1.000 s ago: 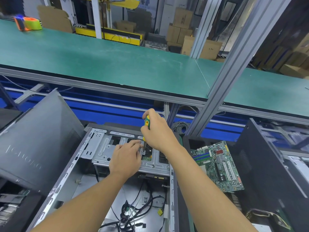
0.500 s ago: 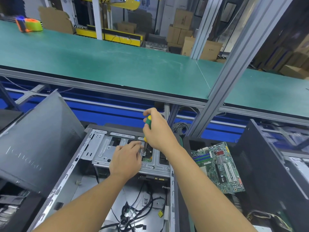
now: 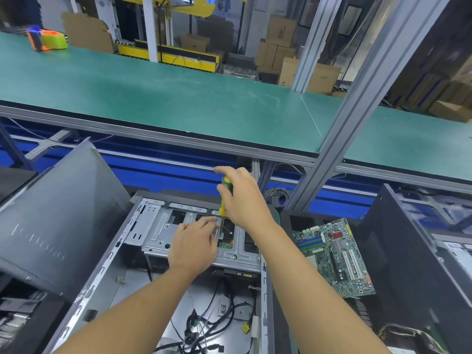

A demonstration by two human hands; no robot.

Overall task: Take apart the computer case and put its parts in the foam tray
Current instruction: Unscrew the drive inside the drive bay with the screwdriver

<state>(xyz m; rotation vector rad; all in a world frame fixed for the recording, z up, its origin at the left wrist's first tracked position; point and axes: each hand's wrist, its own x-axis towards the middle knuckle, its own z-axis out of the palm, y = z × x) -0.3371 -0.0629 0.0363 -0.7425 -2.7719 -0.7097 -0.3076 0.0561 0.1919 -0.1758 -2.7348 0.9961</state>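
Currently gripping upright green-and-yellow plastic screwdriver point(image 3: 223, 206) in curled right hand point(image 3: 244, 200), tip on silver sheet-metal cage point(image 3: 161, 233) mid-frame; left hand point(image 3: 191, 249) just left of shaft, pinch unclear.

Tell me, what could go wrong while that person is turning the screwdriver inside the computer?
1. The screwdriver tip could slip off the screw and poke the fingers of the left hand, which rest right beside its shaft on the metal drive cage.
2. A slip might also scratch the small green board showing through the cage opening near the tip.
3. Once loose, the screw could drop among the loose cables on the case floor and be hard to find.
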